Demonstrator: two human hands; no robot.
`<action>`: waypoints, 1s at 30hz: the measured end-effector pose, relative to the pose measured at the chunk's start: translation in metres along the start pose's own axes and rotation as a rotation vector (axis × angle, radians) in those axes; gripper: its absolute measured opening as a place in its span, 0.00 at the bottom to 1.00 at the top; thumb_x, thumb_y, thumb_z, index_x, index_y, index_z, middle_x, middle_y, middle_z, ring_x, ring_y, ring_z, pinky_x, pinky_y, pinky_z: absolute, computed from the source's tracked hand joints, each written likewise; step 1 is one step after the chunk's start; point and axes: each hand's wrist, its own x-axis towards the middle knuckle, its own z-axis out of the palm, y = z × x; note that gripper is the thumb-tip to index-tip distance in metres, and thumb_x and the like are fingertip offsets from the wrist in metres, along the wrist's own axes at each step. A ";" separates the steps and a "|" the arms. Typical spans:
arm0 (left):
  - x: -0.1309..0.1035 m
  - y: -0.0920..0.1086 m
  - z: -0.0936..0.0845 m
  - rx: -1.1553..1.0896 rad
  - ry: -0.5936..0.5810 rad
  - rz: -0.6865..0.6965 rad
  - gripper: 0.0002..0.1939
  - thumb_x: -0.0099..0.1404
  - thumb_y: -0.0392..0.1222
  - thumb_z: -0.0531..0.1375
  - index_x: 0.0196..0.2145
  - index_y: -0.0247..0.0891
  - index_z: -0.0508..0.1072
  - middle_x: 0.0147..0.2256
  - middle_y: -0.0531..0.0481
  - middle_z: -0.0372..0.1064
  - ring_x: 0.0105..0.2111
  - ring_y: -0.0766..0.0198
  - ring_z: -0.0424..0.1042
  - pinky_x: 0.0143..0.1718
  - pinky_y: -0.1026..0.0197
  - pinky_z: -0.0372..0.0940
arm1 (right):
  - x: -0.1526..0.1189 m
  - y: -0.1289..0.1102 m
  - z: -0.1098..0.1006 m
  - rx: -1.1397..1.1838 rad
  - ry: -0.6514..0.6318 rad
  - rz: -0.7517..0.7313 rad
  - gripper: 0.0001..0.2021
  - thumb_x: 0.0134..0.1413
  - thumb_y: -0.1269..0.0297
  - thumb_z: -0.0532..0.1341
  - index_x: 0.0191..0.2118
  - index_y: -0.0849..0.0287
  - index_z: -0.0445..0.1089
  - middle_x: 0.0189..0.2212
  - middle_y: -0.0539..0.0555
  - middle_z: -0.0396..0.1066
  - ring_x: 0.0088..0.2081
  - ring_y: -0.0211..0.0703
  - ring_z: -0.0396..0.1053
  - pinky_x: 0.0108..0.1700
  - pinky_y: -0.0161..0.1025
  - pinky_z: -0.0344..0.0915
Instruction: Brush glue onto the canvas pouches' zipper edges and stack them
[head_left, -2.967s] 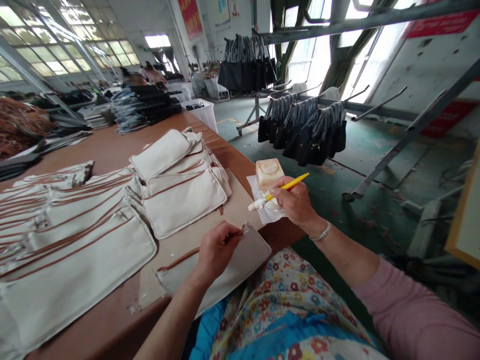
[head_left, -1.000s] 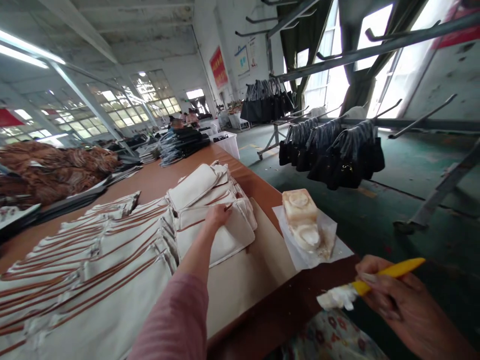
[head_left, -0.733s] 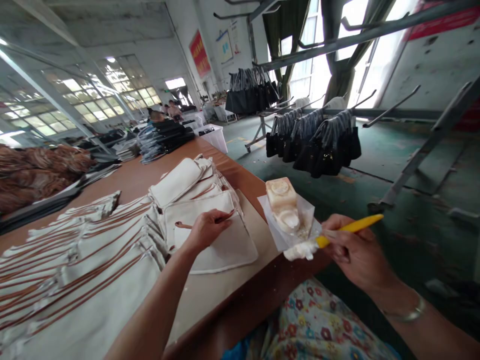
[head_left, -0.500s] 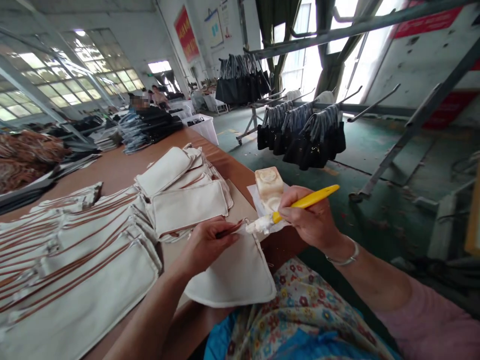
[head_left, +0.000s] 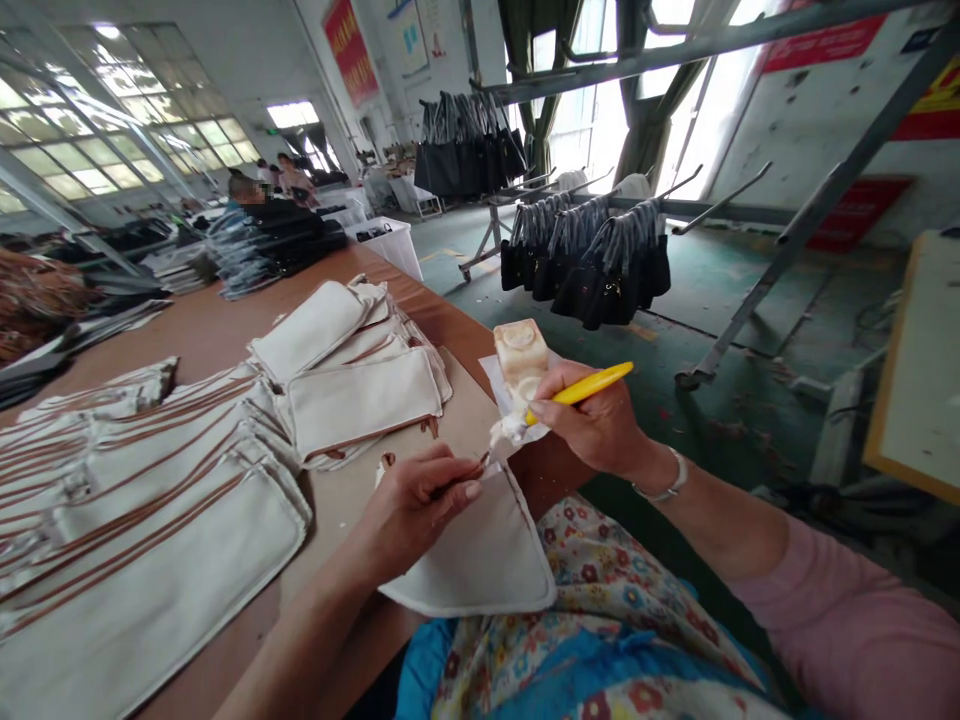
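Observation:
My right hand (head_left: 592, 415) is closed around a glue brush (head_left: 596, 384) with a yellow handle. White paste coats the brush's tip, which is close to the top corner of a white fabric panel (head_left: 480, 555). That panel, with a rounded lower edge, hangs over the table's near edge toward my lap. My left hand (head_left: 416, 505) pinches its brown-trimmed upper edge between thumb and fingers. Just beyond the brush stands a cream-coloured glue container (head_left: 521, 352), on a white sheet (head_left: 491, 375) at the table edge.
Stacked white panels with brown edging (head_left: 150, 540) cover the left of the brown table (head_left: 405, 290), and another pile (head_left: 360, 395) lies ahead. Black bags (head_left: 592, 265) hang from a metal rack to the right. A person (head_left: 251, 190) sits at the far end near dark stacks.
The brush tip has drawn slightly back from the panel's edge, up toward the container. My left hand keeps its pinch on the panel. The whole view has shifted a little.

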 end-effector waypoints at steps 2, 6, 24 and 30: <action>-0.007 0.006 0.004 0.035 0.016 0.050 0.11 0.71 0.44 0.58 0.40 0.39 0.80 0.31 0.51 0.67 0.30 0.69 0.68 0.31 0.68 0.60 | -0.001 0.007 -0.003 0.042 0.094 0.067 0.06 0.54 0.70 0.63 0.26 0.58 0.69 0.23 0.47 0.65 0.25 0.37 0.60 0.28 0.37 0.57; -0.016 0.012 0.010 0.107 0.115 0.131 0.08 0.69 0.41 0.61 0.40 0.38 0.80 0.32 0.49 0.70 0.31 0.69 0.70 0.33 0.68 0.62 | -0.006 0.013 0.003 0.354 0.090 0.301 0.06 0.52 0.66 0.65 0.27 0.59 0.69 0.16 0.43 0.57 0.18 0.33 0.51 0.21 0.34 0.48; 0.000 0.018 -0.006 0.118 0.195 0.143 0.10 0.66 0.45 0.63 0.32 0.37 0.79 0.28 0.49 0.71 0.28 0.67 0.69 0.30 0.66 0.62 | -0.007 0.006 0.011 0.951 0.017 0.619 0.07 0.45 0.67 0.65 0.25 0.58 0.65 0.11 0.39 0.50 0.13 0.29 0.41 0.16 0.30 0.41; 0.000 0.042 -0.062 -0.115 0.360 0.257 0.19 0.62 0.58 0.64 0.26 0.39 0.77 0.25 0.48 0.70 0.26 0.64 0.67 0.26 0.62 0.64 | 0.013 -0.005 -0.043 0.850 0.215 0.473 0.12 0.47 0.66 0.62 0.21 0.56 0.58 0.14 0.42 0.49 0.14 0.31 0.38 0.16 0.33 0.42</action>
